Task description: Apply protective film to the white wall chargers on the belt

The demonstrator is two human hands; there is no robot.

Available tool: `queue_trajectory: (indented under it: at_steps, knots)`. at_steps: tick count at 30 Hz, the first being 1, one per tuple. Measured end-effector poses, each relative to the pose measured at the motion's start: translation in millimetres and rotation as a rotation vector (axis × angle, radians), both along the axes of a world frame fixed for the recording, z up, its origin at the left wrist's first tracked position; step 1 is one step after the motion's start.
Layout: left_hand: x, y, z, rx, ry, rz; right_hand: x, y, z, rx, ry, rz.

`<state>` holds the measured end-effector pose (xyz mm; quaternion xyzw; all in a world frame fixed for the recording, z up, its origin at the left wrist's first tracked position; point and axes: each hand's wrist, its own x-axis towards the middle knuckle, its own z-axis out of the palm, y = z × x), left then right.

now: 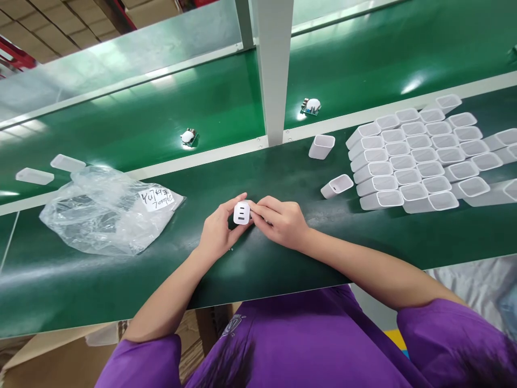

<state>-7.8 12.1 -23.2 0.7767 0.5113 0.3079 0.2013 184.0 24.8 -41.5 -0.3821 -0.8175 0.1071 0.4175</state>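
A white charger housing [241,213] with two narrow slots and one wider slot in its end face is held up over the bench. My left hand [218,229] grips it from the left, thumb and fingers around its sides. The fingertips of my right hand [285,221] are pinched together against its right side. Whether they also hold some small part, I cannot make out. To the right of my hands, a white housing shell [329,189] lies tilted on the bench, and another shell [321,147] stands upright behind it.
Rows of open white shells [416,156] fill the bench at right. A clear plastic bag [109,215] with a handwritten label lies at left. Small circuit boards [188,137] and two white pieces [35,175] sit on the green belt behind. A pale post [274,70] rises mid-view.
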Motion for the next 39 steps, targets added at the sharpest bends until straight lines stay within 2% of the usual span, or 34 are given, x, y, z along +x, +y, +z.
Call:
queue_trajectory:
  at_steps: [2, 4, 8, 10, 14, 16, 18, 20, 22, 24, 27, 29, 34, 39]
  knots:
    - [-1.6, 0.5, -0.8, -0.018, -0.075, 0.014, -1.8, -1.9, 0.9, -0.11, 0.096, 0.066]
    - [-2.8, 2.1, -2.2, -0.073, -0.242, 0.011, -1.9, -0.1, 3.6, -0.267, 0.258, 0.19]
    - [-1.6, 7.3, -3.3, -0.344, -0.623, -0.05, 4.6, 12.6, 14.9, -0.656, 0.507, 0.381]
    - [0.3, 9.4, -1.2, -0.47, -0.769, -0.053, 8.5, 19.9, 21.0, -0.855, 0.628, 0.344]
    - [3.1, 10.6, 5.8, -0.656, -1.002, -0.047, 11.1, 32.7, 30.0, -1.101, 1.038, -0.059]
    - [3.6, 10.7, 7.7, -0.715, -1.037, -0.048, 10.6, 37.3, 34.0, -1.261, 1.147, -0.164]
    - [4.0, 11.1, 8.0, -0.745, -1.043, -0.039, 9.9, 39.2, 37.8, -1.454, 1.12, -0.095]
    - [4.2, 11.9, 7.4, -0.754, -1.052, -0.028, 9.4, 37.6, 40.0, -1.563, 1.037, 0.055]
    - [4.5, 12.7, 6.9, -0.754, -1.062, -0.028, 9.3, 32.5, 39.7, -1.519, 0.956, 0.203]
    - [4.7, 12.4, 6.3, -0.756, -1.062, -0.044, 9.1, 25.2, 37.0, -1.333, 0.851, 0.269]
    - [5.4, 9.1, 4.2, -0.768, -1.054, -0.069, 8.3, 14.1, 31.7, -1.017, 0.657, 0.22]
    - [6.0, 6.2, 1.5, -0.784, -1.045, -0.09, 7.4, 9.0, 29.0, -0.883, 0.56, 0.191]
    - [6.7, 3.0, -6.3, -0.804, -1.022, -0.136, 4.7, 5.1, 25.5, -0.703, 0.472, 0.202]
    - [8.3, 0.2, -9.3, -0.728, -0.93, -0.145, 2.2, 4.3, 23.0, -0.646, 0.458, 0.206]
